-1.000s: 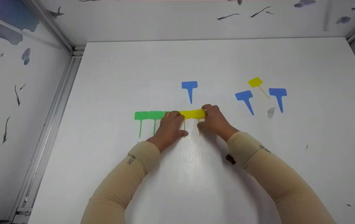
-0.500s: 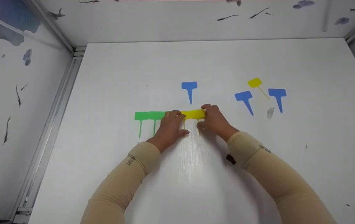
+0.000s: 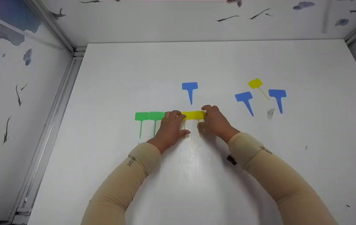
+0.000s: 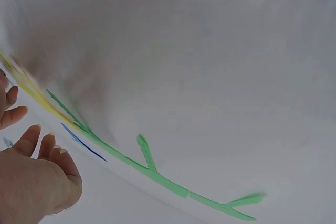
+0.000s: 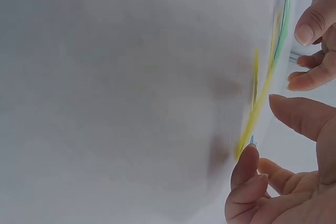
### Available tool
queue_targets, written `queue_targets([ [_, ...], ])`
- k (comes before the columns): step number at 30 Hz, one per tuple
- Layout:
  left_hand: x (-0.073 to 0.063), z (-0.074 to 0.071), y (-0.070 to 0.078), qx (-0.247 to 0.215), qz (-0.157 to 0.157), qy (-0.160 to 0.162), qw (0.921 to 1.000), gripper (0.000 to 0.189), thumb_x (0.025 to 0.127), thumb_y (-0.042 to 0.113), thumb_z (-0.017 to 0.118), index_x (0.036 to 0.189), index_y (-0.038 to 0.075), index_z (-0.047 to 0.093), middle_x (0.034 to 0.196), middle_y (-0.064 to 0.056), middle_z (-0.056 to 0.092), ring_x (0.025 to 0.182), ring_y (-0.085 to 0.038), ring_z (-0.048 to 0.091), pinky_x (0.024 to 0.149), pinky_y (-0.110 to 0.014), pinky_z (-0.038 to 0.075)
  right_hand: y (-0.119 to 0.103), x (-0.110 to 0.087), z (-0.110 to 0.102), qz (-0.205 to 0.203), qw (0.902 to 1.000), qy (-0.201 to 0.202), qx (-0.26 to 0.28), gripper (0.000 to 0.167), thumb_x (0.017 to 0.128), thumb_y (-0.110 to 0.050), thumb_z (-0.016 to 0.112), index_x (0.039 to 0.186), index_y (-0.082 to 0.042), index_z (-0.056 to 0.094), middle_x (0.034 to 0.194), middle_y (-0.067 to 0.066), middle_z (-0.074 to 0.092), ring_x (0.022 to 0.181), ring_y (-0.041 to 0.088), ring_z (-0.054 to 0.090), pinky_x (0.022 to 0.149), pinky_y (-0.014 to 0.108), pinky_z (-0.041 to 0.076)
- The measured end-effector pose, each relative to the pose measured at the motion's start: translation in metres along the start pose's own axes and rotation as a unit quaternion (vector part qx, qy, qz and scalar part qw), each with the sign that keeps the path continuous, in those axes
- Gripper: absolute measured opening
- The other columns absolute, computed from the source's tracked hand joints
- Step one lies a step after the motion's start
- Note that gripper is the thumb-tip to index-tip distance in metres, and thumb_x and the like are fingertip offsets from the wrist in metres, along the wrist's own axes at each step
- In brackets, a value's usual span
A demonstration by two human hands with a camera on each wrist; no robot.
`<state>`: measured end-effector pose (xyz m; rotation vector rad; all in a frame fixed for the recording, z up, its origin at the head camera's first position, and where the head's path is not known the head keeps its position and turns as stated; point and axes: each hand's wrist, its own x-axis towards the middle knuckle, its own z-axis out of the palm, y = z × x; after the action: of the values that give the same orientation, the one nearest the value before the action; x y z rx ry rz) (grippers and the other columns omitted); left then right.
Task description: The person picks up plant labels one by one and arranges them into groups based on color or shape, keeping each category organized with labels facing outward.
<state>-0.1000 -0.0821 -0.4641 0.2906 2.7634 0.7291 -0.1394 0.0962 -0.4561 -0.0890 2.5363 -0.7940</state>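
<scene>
The two yellow tags (image 3: 193,115) lie flat on the white bench (image 3: 193,193), heads edge to edge, continuing the row of green tags (image 3: 156,116). They look like thin plastic: very light, probably springy, smooth enough to skid sideways at a nudge. The slim stems are likely the fragile part, so the broad head is the better place to hold or push—by its side edges.

The right hand (image 3: 218,121) touches the row's right end with loosely bent fingers, thumb near the last stem, not wrapped round anything. The left hand (image 3: 171,125) rests relaxed over the green-yellow join, thumb out.

Each yellow tag's long axis runs from its head, on the far side, to a stem pointing back toward the person; the row itself runs left to right. The loose yellow tag (image 3: 255,83), near the blue tags (image 3: 277,93), is skewed, its stem slanting near-right.
</scene>
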Motion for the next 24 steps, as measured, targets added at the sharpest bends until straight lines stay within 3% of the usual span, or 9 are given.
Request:
queue_targets([
  [12, 0.003, 0.006, 0.013, 0.023, 0.026, -0.002, 0.9994, 0.060, 0.088, 0.038, 0.069, 0.138, 0.010, 0.051, 0.139, -0.006, 0.044, 0.127, -0.024, 0.034, 0.111, -0.036, 0.030, 0.013, -0.010, -0.011, -0.020, 0.9998, 0.008, 0.006, 0.062, 0.089, -0.019, 0.069, 0.143, -0.008, 0.038, 0.132, 0.018, 0.045, 0.115, 0.031, 0.050, 0.104, 0.042, 0.040],
  [24, 0.009, 0.010, 0.025, 0.038, 0.021, -0.017, 0.9989, 0.058, 0.089, 0.036, 0.069, 0.138, 0.012, 0.051, 0.138, -0.005, 0.045, 0.128, -0.023, 0.034, 0.111, -0.035, 0.029, 0.037, -0.024, -0.024, -0.057, 0.9967, 0.014, 0.055, 0.061, 0.088, -0.015, 0.069, 0.142, -0.008, 0.040, 0.130, 0.015, 0.045, 0.106, 0.028, 0.050, 0.092, 0.040, 0.047],
])
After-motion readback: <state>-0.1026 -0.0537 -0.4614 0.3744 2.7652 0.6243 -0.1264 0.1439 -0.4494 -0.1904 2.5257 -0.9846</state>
